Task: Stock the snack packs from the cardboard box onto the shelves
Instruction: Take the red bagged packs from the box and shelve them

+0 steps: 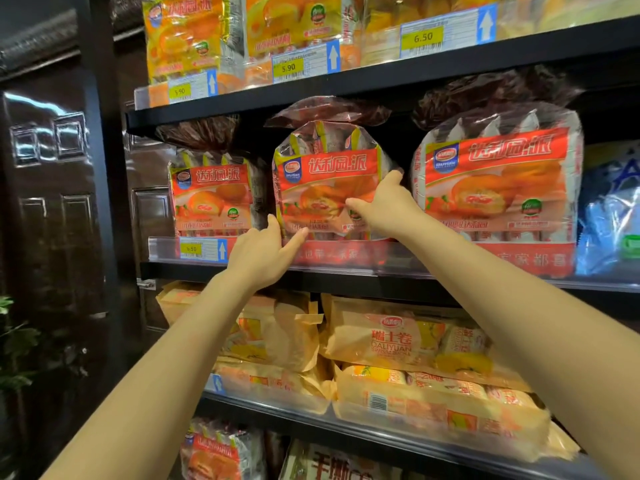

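Observation:
A red snack pack [325, 174] stands upright in the middle of the second shelf [346, 271]. My left hand [266, 251] holds its lower left corner, thumb on the front and fingers behind the left edge. My right hand [384, 206] grips its right side, thumb across the front, fingers round the right edge. Matching red packs stand to its left [211, 199] and right [495, 174]. The cardboard box is out of view.
Orange packs [187, 36] fill the top shelf above price tags. Pale yellow swiss-roll packs [388, 344] lie stacked on the shelf below, with more packs under them. A blue bag [609, 209] stands at far right. A dark wooden door [52, 202] and a plant [14, 341] are at left.

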`<state>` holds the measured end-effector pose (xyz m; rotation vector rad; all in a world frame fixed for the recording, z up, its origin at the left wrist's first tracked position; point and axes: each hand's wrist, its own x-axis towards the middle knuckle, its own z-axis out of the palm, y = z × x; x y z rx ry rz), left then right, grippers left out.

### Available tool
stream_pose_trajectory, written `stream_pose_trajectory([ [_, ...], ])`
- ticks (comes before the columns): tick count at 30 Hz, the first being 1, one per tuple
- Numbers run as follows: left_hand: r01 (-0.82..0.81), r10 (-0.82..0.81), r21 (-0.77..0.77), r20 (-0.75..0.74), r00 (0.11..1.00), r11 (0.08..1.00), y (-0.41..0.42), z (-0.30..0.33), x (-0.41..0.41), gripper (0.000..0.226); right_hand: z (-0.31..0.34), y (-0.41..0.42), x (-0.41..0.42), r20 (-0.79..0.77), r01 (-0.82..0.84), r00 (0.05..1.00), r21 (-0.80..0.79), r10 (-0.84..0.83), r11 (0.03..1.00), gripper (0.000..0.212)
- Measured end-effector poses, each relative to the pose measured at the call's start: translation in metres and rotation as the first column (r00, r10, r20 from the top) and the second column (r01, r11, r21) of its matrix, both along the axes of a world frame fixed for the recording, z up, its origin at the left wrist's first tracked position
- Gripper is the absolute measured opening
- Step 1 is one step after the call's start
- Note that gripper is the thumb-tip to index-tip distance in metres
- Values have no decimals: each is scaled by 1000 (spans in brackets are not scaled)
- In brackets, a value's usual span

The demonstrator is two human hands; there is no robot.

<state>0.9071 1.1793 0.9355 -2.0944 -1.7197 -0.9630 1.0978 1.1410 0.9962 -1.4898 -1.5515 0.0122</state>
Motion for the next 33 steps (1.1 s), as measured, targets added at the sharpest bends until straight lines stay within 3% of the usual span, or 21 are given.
stream_pose_trajectory([
  [4,26,-26,-15,-1,1000,1000,-2,0,0,86,2,-2,-2,-29,19,999,-44,-21,999,95],
  [13,76,-77,-61,-24,997,995,-10,4,-3,80,-5,-11,-12,-94,47,995,3,-46,999,87],
  [19,53,-55,-44,-57,997,998,-36,13,2,54,-14,-36,-24,235,83,964,171,-123,982,81],
  [22,-3,-1,-28,-143,990,1000,-65,15,2,53,-20,-49,-29,403,42,903,267,-151,963,48],
  [25,-68,60,-38,-194,979,997,-92,8,-2,52,-32,-64,-34,493,-44,867,212,-68,976,26],
  [33,-259,245,-61,-172,954,964,-182,-40,-36,46,-86,-94,-52,497,-323,825,24,269,946,27],
])
